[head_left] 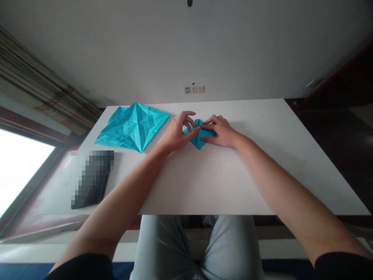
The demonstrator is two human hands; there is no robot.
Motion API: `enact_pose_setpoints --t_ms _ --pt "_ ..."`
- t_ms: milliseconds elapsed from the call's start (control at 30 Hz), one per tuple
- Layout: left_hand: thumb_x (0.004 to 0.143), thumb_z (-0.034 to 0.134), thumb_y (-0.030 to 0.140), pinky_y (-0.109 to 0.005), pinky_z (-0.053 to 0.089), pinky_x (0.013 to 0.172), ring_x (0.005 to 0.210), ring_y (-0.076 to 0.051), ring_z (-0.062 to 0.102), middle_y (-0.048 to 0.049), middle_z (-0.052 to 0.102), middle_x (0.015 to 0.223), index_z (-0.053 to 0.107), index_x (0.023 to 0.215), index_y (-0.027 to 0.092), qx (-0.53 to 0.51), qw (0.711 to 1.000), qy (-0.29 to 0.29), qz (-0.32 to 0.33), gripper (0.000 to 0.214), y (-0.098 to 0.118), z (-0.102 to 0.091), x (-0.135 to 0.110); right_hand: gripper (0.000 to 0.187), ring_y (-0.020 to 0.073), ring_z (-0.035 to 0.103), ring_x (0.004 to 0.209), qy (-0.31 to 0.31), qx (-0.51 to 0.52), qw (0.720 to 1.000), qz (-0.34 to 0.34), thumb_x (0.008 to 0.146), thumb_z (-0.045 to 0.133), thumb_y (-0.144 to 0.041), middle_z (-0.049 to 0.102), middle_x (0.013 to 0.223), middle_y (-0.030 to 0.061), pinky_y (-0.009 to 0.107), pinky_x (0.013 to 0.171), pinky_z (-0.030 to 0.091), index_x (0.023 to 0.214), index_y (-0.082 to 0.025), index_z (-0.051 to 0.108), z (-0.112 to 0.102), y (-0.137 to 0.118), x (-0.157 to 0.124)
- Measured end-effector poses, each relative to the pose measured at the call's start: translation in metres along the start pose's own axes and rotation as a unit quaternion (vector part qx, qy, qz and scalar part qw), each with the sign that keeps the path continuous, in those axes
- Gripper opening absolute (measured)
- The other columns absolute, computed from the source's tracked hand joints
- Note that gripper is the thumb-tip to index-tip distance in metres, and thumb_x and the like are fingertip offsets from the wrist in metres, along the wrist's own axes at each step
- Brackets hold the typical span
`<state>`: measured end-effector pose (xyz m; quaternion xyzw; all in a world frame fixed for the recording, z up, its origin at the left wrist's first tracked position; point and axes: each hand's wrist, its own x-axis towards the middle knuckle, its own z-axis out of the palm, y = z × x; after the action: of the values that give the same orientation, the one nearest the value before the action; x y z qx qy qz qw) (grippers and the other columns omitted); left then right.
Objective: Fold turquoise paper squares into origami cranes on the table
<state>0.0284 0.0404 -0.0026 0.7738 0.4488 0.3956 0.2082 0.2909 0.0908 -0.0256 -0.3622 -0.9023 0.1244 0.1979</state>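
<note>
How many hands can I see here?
2: the left hand at the left side of the small folded blue paper, and the right hand at its right. No others show.

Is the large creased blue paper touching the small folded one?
Apart: in the head view, white tabletop and the left hand lie between the large paper and the small paper.

Plain grey wall (239,50) bore square cream sockets (194,90) above white rectangular table (204,182); bright window (20,167), striped beige curtain (43,85) stood left
</note>
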Motion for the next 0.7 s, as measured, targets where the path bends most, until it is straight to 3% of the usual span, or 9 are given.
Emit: enact_pose_setpoints --t_ms 167,333,533,700 --pt "0.103 0.073 0.035 -0.042 0.061 0.104 0.107 -0.024 0.079 -0.0093 0.081 0.122 0.073 0.131 0.023 0.054 0.998 -0.019 0.038 0.030 0.0066 -0.0039 0.0011 0.050 0.0402 0.062 0.120 0.018 0.023 1.000 -0.002 0.095 0.087 -0.059 0.071 0.137 0.0124 0.059 0.110 0.050 0.142 -0.040 0.085 -0.0010 -0.0011 -0.0011" --pt "0.107 0.070 0.038 -0.051 0.048 0.123 0.126 -0.030 0.077 -0.0084 0.082 0.132 0.083 0.127 0.027 0.158 0.985 -0.065 -0.010 0.027 0.0047 -0.0068 -0.0006 0.053 0.0374 0.066 0.118 0.032 0.071 0.997 0.008 0.094 0.088 -0.050 0.073 0.132 0.0120 0.052 0.107 0.051 0.143 -0.033 0.082 -0.0043 -0.0031 -0.0003" --pt "0.107 0.073 0.050 -0.054 0.042 0.125 0.137 -0.036 0.073 -0.0093 0.082 0.139 0.085 0.132 0.029 0.165 0.981 -0.102 -0.009 0.035 0.0003 -0.0088 -0.0020 0.035 0.0334 0.069 0.108 0.046 0.096 0.994 0.004 0.095 0.085 -0.040 0.076 0.123 0.0118 0.048 0.102 0.054 0.126 -0.027 0.080 -0.0060 -0.0020 0.0026" --pt "0.101 0.081 0.054 -0.057 0.040 0.126 0.146 -0.039 0.065 -0.0105 0.074 0.149 0.082 0.140 0.032 0.173 0.977 -0.121 -0.029 0.044 -0.0001 -0.0096 -0.0030 0.022 0.0367 0.068 0.123 0.059 0.072 0.996 0.004 0.095 0.084 -0.037 0.075 0.131 0.0120 0.054 0.114 0.052 0.115 -0.028 0.082 -0.0019 -0.0025 0.0017"
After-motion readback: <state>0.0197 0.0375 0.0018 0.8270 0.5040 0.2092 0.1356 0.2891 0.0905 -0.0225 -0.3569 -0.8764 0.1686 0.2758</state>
